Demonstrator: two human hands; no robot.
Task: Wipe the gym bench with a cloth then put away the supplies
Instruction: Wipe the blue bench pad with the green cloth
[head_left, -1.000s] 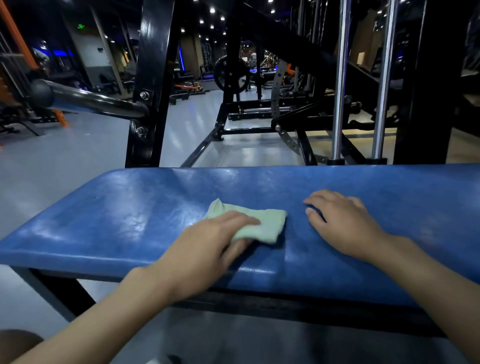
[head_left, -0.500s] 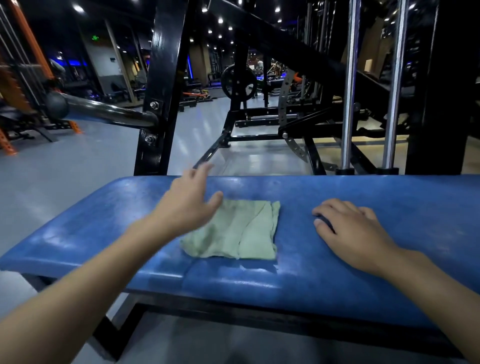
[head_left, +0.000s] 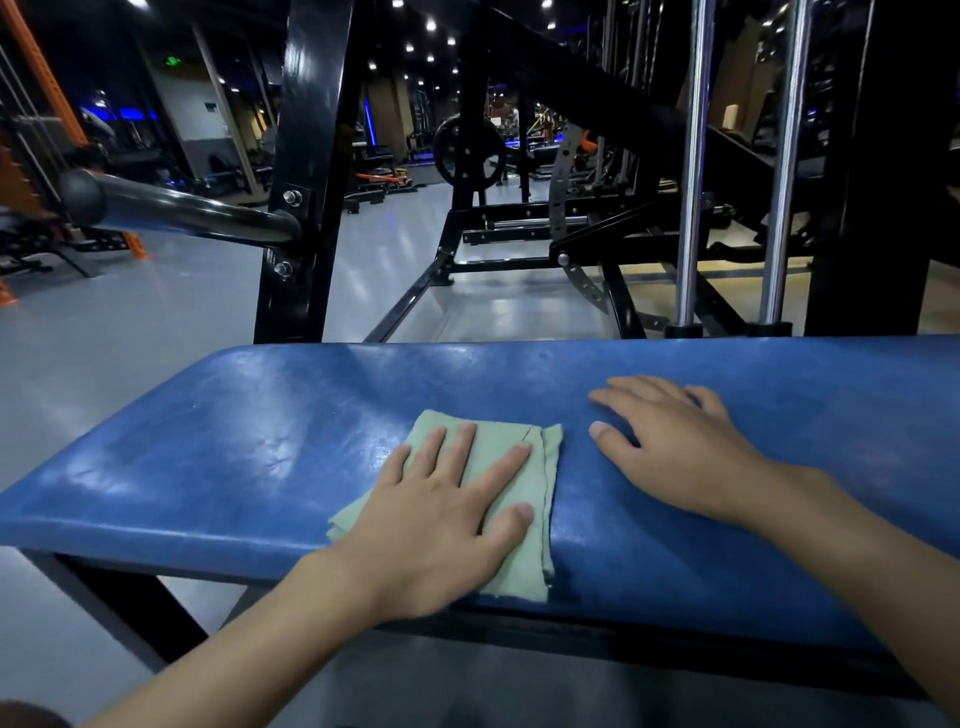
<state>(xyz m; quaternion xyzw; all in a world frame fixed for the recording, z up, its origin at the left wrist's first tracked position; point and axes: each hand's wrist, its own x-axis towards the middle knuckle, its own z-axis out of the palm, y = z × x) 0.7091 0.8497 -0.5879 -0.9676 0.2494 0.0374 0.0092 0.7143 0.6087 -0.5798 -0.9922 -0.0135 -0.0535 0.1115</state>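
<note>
The gym bench (head_left: 260, 457) spanned nearly the whole width of the view, its blue padded top scuffed and glossy, catching pale reflections toward the left end and a damp-looking sheen just left of the cloth; a black steel frame (head_left: 130, 603) carried it from beneath. Around it lay a dim gym hall with a smooth grey floor (head_left: 130, 322) that mirrored the small ceiling spotlights (head_left: 430, 24). Directly behind the bench rose a heavy black upright post (head_left: 311, 182), and to the right two chrome guide rods (head_left: 693, 166) stood vertical in front of more black machinery. A dark polished bar (head_left: 182, 208) with a rounded end cap jutted leftward from the post. Farther back stood a black weight plate (head_left: 467, 153), an orange frame (head_left: 31, 67) at the far left and a small green sign (head_left: 173, 61) high on the wall. The right hand (head_left: 675, 452) rested palm-down on the bare padding, fingers loosely spread and gripping nothing. The left hand (head_left: 441, 525) lay flat on the cloth, fingers straight and fanned, pressing it down without curling round it. The cloth (head_left: 540, 488), pale green and folded into layers, sat on the bench top near its front edge, just left of the right hand and apart from it.
</note>
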